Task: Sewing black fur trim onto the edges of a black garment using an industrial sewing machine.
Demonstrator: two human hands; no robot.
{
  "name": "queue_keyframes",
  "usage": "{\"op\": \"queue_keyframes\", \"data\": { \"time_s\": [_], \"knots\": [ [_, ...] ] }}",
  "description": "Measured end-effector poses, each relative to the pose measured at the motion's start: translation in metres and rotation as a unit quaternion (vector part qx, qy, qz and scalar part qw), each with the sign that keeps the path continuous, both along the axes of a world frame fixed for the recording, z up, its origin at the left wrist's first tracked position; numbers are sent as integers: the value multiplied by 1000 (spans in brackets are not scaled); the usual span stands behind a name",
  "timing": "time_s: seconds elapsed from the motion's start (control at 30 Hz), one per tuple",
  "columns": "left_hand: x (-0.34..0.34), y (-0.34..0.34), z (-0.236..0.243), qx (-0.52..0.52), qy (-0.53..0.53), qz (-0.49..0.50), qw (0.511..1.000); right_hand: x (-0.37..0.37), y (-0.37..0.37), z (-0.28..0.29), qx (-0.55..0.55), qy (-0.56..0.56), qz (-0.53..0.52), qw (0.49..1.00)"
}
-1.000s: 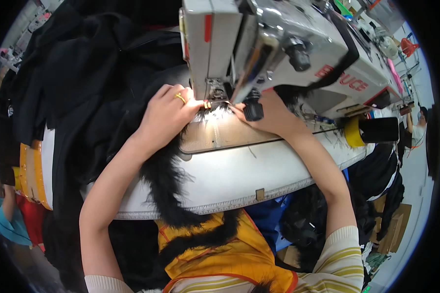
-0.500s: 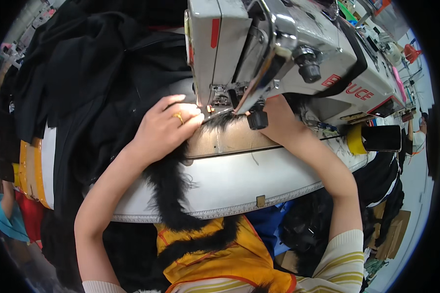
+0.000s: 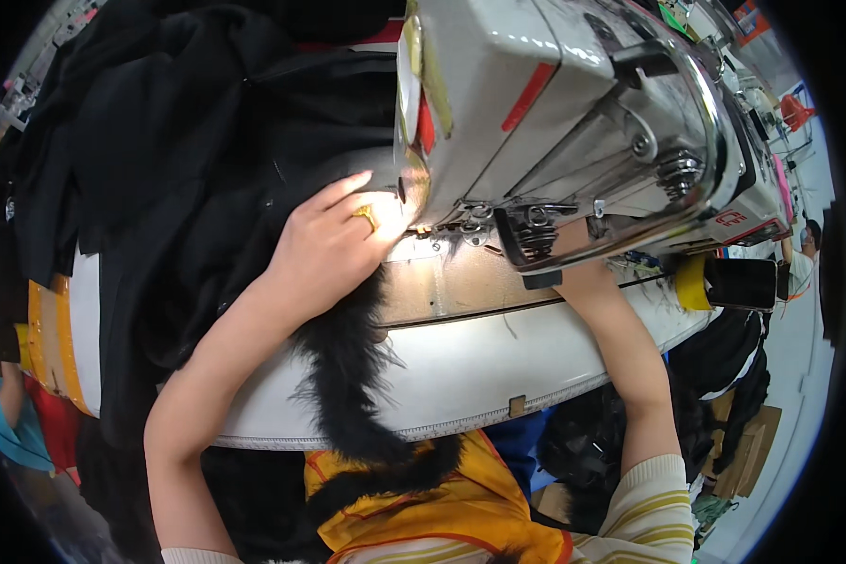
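Note:
My left hand, with a gold ring on one finger, is beside the needle area of a white sewing machine. Its fingers are bent down over a strip of black fur trim, their tips partly hidden by glare and the machine head. From under that hand the trim runs over the table edge and curls across my lap. Black fabric lies left of and behind the hand. My right hand reaches behind the presser area; the machine hides its fingers and whatever they touch.
A ruler tape follows the white table's front edge. To the right, a phone leans by a yellow roll. Dark furry material hangs below the table. Another person's teal sleeve shows at far left.
The machine head appears larger and farther right as the view shifts closer. The dark fur seen between my hands is no longer visible there. My left hand stays beside the needle area.

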State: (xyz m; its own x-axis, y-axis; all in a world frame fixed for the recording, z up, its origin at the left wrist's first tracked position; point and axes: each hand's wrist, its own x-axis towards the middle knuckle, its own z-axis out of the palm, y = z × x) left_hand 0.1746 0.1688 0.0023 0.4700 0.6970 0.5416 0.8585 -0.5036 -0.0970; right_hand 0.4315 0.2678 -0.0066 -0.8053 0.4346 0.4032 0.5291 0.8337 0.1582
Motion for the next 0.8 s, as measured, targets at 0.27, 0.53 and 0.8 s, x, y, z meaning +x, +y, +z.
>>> {"op": "queue_keyframes", "data": {
  "time_s": [0.27,0.53,0.8],
  "knots": [
    [-6,1,5,-100,-5,61,993,-12,4,14,2,84,68,994],
    [-1,-55,33,-182,22,47,982,-5,-25,19,-74,-47,52,995],
    [47,-50,24,-42,177,89,979,-9,-30,26,64,-74,132,986]
  ]
}}
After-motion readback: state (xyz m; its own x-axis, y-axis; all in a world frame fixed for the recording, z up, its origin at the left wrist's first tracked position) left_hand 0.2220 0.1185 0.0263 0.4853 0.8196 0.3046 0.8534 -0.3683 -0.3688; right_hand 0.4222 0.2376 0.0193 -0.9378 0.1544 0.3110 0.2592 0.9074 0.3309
